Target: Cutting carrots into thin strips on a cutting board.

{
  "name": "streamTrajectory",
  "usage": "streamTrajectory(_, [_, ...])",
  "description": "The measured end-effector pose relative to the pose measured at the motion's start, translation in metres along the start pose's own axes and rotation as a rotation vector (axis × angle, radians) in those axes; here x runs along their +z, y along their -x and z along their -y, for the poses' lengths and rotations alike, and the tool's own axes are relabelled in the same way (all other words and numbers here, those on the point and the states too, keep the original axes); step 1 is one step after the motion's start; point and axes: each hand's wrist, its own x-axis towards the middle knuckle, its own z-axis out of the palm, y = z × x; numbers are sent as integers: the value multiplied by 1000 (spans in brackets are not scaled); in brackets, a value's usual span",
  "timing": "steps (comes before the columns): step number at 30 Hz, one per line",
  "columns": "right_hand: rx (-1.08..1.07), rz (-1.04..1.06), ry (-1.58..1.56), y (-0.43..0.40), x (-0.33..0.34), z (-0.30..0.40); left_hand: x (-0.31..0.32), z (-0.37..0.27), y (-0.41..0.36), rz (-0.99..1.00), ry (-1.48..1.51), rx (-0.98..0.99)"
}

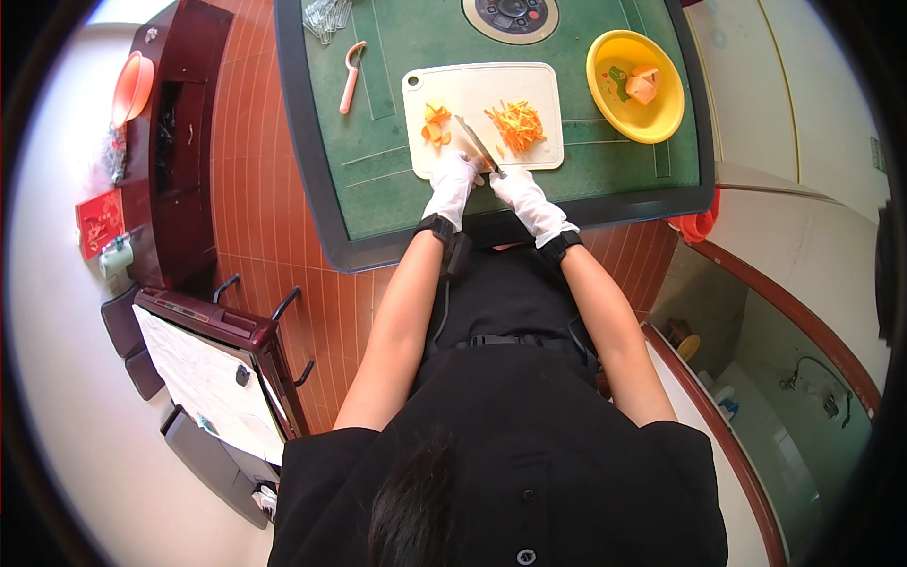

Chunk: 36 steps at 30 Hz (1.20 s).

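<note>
My right hand (519,193), in a white glove, grips the handle end of a kitchen knife (478,142) at the near edge of a cream cutting board (489,74). The blade points away and to the left, low over the board. Beside the knife, my gloved left hand (457,177) rests at the board's near edge, its fingertips bent near an orange bit; whether they pinch it I cannot tell. Thin orange slices (435,122), apparently carrot, lie on the board's left part. A heap of orange shreds (519,127) lies on its right part.
The board is on a green mahjong table (382,205) with a dark raised rim. A pink-handled peeler (349,88) lies left of the board, with clear plastic items (327,18) beyond it. At right stands a yellow bowl (602,85) holding peeled orange chunks (643,85). A round control panel (511,14) is at the table's centre.
</note>
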Motion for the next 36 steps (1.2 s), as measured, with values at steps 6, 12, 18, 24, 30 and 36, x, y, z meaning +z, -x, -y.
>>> streamTrajectory(6, [33, -34, 12, 5, -4, 7, -1, 1, 0, -9, -10, 21])
streamTrajectory(12, [136, 59, -72, 4, -5, 2, -4, -1, 1, 42, -8, 15])
streamTrajectory(18, [137, -12, -81, 3, -2, 9, -2, 0, 1, -8, -49, 23])
streamTrajectory(24, [132, 34, -79, -21, 6, -6, 3, -6, -2, -49, -44, -12])
streamTrajectory(30, [132, 112, -26, -21, -6, 7, 0, -10, -3, -14, -13, -39])
streamTrajectory(36, [79, 10, 20, -8, -7, 10, -3, -3, -4, 72, 40, -58])
